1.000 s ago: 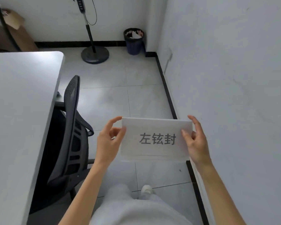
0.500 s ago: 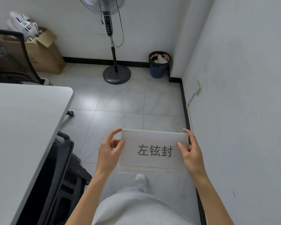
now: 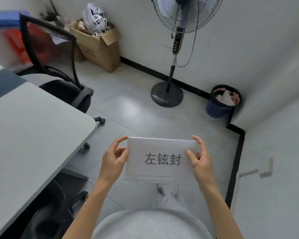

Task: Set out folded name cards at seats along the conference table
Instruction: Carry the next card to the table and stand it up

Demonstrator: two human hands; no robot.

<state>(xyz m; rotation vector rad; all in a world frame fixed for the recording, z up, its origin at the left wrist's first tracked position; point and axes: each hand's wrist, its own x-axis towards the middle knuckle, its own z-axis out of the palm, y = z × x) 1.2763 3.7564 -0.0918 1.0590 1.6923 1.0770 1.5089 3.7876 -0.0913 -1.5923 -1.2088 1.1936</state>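
Note:
I hold a white folded name card (image 3: 160,159) with three dark printed characters in front of me, above the floor. My left hand (image 3: 114,161) pinches its left edge and my right hand (image 3: 199,158) pinches its right edge. More sheets seem stacked under it, their lower edges showing. The grey conference table (image 3: 33,135) lies to my left, its rounded corner near my left hand, apart from the card.
A black mesh office chair (image 3: 59,66) stands at the table's far end, another chair (image 3: 59,204) is tucked under the near side. A pedestal fan (image 3: 169,94), a cardboard box (image 3: 100,47) and a blue waste bin (image 3: 221,102) line the far wall. A white wall runs close on my right.
My view has swung left and forward along the table's side; the fan, box and end chair have come into sight. Both hands keep the same hold on the card.

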